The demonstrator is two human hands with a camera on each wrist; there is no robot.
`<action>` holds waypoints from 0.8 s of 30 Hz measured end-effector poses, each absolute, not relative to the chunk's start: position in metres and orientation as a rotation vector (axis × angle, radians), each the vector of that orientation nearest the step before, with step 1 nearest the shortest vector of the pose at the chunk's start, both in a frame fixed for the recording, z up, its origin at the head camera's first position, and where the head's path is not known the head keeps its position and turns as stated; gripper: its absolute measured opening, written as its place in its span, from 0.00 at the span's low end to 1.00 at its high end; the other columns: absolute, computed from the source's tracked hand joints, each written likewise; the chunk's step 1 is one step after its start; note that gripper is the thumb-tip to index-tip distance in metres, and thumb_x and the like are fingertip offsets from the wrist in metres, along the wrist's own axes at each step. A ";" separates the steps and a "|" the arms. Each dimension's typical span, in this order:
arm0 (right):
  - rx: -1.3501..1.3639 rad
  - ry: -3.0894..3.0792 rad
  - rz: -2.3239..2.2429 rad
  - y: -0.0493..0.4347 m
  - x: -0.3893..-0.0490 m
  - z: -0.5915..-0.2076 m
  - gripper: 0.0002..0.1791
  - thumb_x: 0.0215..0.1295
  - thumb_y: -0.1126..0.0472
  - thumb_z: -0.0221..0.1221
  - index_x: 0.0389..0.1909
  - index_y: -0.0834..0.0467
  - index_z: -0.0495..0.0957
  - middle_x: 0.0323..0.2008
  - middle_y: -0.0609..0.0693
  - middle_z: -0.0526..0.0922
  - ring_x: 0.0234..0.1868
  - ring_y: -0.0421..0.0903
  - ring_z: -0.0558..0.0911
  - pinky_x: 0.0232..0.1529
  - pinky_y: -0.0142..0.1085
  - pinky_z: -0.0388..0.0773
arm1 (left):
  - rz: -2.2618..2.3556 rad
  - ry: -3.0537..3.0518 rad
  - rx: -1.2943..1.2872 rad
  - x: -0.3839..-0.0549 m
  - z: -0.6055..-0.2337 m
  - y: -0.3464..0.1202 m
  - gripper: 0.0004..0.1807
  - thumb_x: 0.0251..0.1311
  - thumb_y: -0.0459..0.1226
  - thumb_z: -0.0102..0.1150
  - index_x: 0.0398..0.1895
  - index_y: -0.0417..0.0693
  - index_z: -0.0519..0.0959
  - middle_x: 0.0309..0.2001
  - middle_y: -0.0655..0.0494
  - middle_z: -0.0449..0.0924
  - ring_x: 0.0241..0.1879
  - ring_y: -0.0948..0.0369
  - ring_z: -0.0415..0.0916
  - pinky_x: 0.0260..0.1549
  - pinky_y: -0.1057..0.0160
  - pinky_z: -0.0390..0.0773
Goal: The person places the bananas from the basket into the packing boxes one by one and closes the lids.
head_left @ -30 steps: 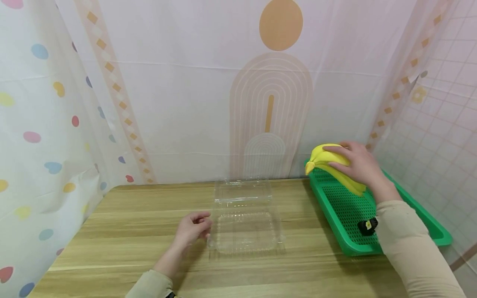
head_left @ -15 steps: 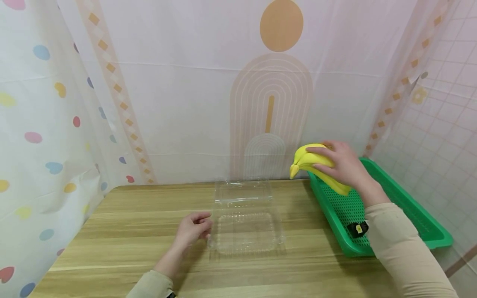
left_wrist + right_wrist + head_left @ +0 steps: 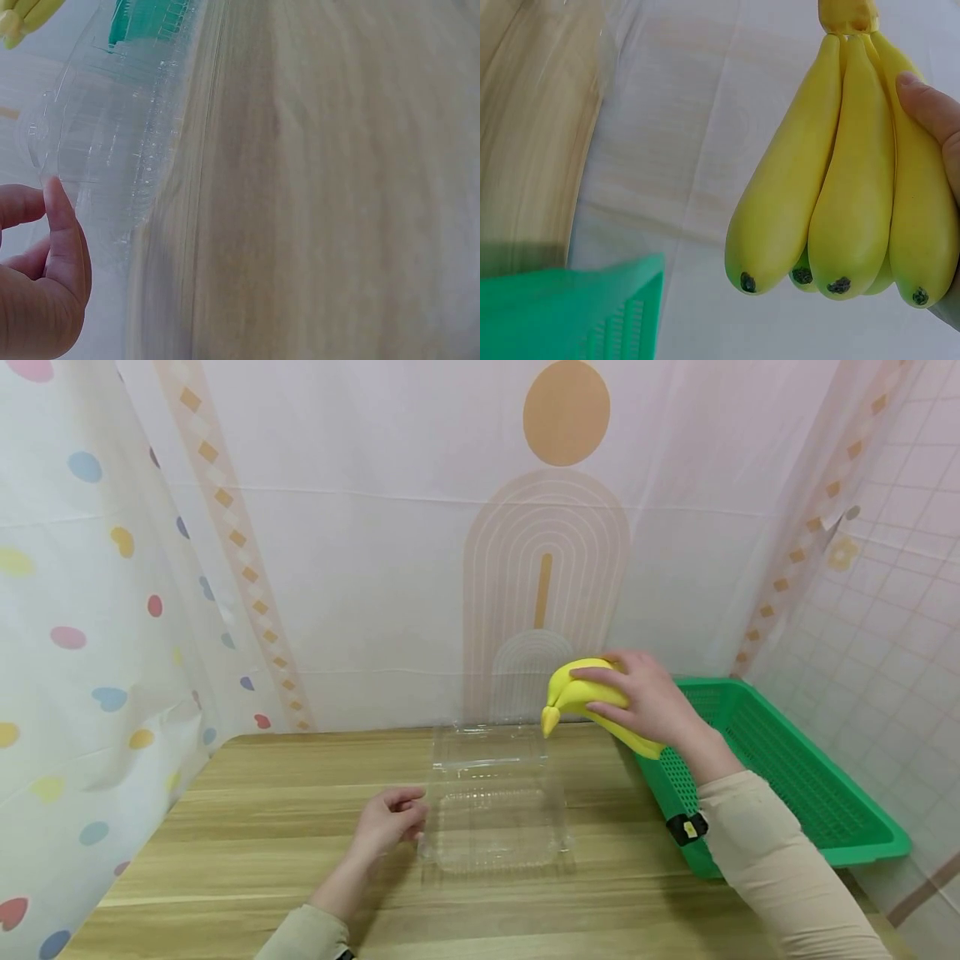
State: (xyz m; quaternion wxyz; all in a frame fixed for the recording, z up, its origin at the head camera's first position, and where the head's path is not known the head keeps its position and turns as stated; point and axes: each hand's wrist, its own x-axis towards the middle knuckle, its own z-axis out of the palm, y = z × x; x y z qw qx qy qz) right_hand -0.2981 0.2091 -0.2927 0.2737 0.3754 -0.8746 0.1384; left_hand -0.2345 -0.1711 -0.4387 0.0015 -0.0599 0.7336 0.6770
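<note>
My right hand (image 3: 651, 697) holds a bunch of yellow bananas (image 3: 573, 687) in the air, between the green basket and a clear plastic clamshell container. In the right wrist view, the thumb lies along one side of the bananas (image 3: 851, 195), their dark tips downward and their joined stem at the top. The clear clamshell container (image 3: 491, 831) stands on the table with its lid raised at the back. At its left side is my left hand (image 3: 386, 818), fingers loosely bent. The left wrist view has a fingertip (image 3: 54, 187) right at the rim of the container (image 3: 105, 127).
A green plastic basket (image 3: 870, 852) stands at the table's right, partly hidden behind my right arm. The wood-grain table (image 3: 262, 818) runs back to a patterned curtain (image 3: 375, 568), with more curtain at both sides.
My right hand has carried the bananas leftward from over the green basket toward the clear container. My left hand and the container have stayed in place.
</note>
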 end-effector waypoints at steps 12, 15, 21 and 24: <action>1.079 -2.345 0.408 0.176 -0.296 -0.304 0.26 0.60 0.54 0.70 0.60 0.45 0.78 0.57 0.61 0.74 0.53 0.61 0.72 0.51 0.55 0.71 | 2.132 2.305 -0.183 -0.235 -0.440 -0.170 0.20 0.60 0.22 0.60 0.55 0.22 0.74 0.32 0.49 0.78 0.27 0.61 0.77 0.23 0.70 0.81; 1.110 -2.325 0.418 0.168 -0.295 -0.308 0.25 0.60 0.53 0.70 0.59 0.45 0.79 0.56 0.61 0.75 0.53 0.61 0.73 0.50 0.55 0.72 | 2.133 2.306 -0.187 -0.235 -0.440 -0.170 0.20 0.60 0.22 0.60 0.55 0.22 0.74 0.32 0.49 0.78 0.27 0.61 0.77 0.23 0.70 0.81; 1.147 -2.340 0.433 0.154 -0.294 -0.317 0.24 0.61 0.51 0.69 0.59 0.44 0.79 0.57 0.60 0.76 0.55 0.60 0.74 0.51 0.56 0.73 | 2.125 2.317 -0.190 -0.234 -0.440 -0.170 0.20 0.60 0.23 0.60 0.55 0.23 0.74 0.32 0.49 0.79 0.27 0.61 0.78 0.24 0.70 0.81; 1.167 -2.339 0.433 0.148 -0.294 -0.322 0.24 0.61 0.51 0.69 0.59 0.43 0.79 0.57 0.59 0.75 0.56 0.59 0.74 0.52 0.56 0.73 | 2.119 2.323 -0.185 -0.234 -0.439 -0.170 0.20 0.60 0.23 0.60 0.55 0.23 0.75 0.33 0.49 0.79 0.28 0.61 0.78 0.24 0.69 0.81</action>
